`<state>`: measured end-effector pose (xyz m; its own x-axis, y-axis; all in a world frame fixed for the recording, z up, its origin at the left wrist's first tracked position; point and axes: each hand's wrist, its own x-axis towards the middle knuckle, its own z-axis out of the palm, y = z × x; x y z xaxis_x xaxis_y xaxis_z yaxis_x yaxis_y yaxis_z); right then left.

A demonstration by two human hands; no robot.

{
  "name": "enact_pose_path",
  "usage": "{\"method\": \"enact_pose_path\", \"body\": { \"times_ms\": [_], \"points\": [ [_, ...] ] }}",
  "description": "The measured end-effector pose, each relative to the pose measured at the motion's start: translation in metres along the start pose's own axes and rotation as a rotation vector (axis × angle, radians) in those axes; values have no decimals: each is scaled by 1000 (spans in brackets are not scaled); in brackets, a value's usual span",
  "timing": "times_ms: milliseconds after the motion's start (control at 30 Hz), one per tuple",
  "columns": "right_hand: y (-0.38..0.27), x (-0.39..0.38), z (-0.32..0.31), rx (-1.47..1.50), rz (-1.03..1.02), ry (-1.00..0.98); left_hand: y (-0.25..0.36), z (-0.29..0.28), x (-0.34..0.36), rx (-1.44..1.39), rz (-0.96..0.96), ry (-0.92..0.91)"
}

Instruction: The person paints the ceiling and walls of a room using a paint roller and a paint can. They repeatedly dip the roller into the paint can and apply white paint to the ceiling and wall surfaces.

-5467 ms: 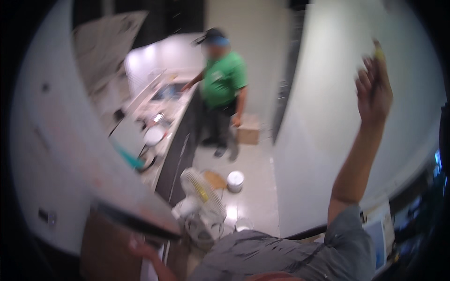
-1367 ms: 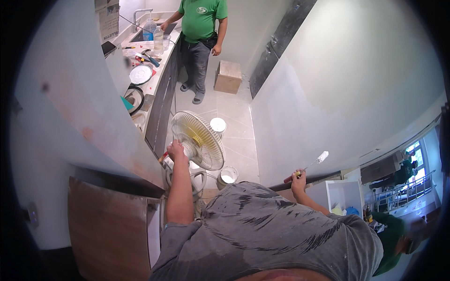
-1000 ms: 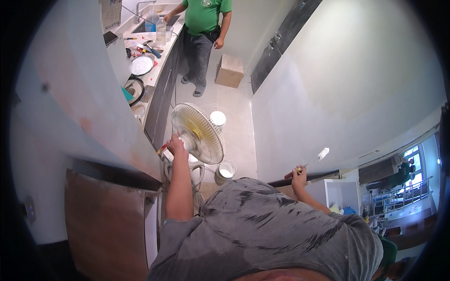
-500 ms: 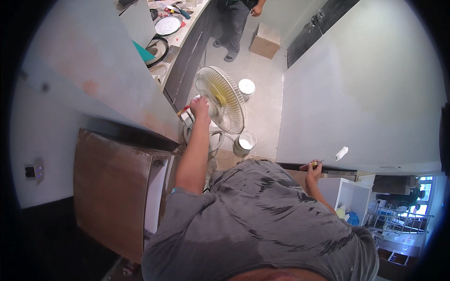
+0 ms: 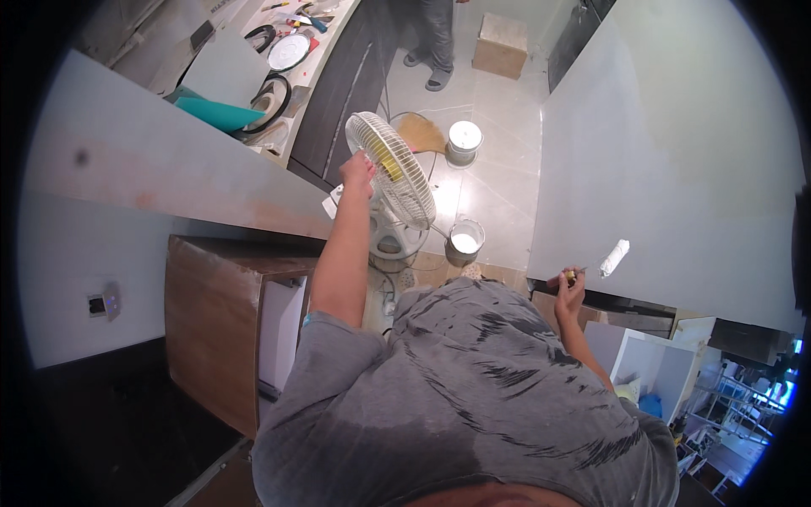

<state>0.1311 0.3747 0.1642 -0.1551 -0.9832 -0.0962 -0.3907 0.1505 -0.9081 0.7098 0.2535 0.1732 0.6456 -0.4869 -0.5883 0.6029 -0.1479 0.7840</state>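
Note:
My left hand point(image 5: 357, 175) is closed at the rear of a white standing fan point(image 5: 407, 190), with its fingers against the back of the round cage. Yellow blades show through the wires, and the fan's base point(image 5: 397, 237) stands on the floor below. Out to the right, my right hand point(image 5: 570, 291) grips the handle of a small paint roller point(image 5: 615, 258). The white, coated roller sleeve is up close to the pale wall panel point(image 5: 659, 152); I cannot tell whether it touches. An open bucket of white paint point(image 5: 465, 243) stands between my hands, beyond my shirt.
Another white-topped bucket point(image 5: 464, 142) and a broom head point(image 5: 421, 133) are behind the fan. Farther off are a person's legs point(image 5: 435, 42) and a cardboard box point(image 5: 500, 46). Tools lie on the counter point(image 5: 317, 59) at left; a brown cabinet point(image 5: 211, 329) stands nearer. Cables run beneath the fan.
My view has shifted, bringing the fan's base and the broom into sight. My left hand has moved slightly up along the fan's back. The right hand still holds the roller, now turned more upright.

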Motion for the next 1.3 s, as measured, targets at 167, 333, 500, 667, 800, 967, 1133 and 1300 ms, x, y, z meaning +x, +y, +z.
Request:
{"method": "enact_pose_path", "body": {
  "times_ms": [167, 333, 500, 667, 800, 967, 1133, 1300],
  "points": [
    [10, 35, -4, 62, -72, 50, 6, 9, 3, 4, 18, 55],
    [34, 44, -5, 105, -17, 116, 17, 22, -5, 109, -35, 74],
    [47, 45, -13, 97, 108, 131, 20, 9, 21, 150, -109, 83],
    [65, 42, -26, 53, 61, 174, 23, 21, 21, 45, -158, 51],
    [63, 36, -24, 100, 96, 172, 29, 35, 21, 30, -129, 60],
    [37, 37, -18, 36, 111, 161, 42, 54, 13, 11, -133, 29],
    [25, 25, -5, 35, 147, 166, 45, 63, 41, 0, -92, -58],
    [27, 2, 4, -53, 145, 229, 48, 77, 79, 20, -120, -58]
  ]
}}
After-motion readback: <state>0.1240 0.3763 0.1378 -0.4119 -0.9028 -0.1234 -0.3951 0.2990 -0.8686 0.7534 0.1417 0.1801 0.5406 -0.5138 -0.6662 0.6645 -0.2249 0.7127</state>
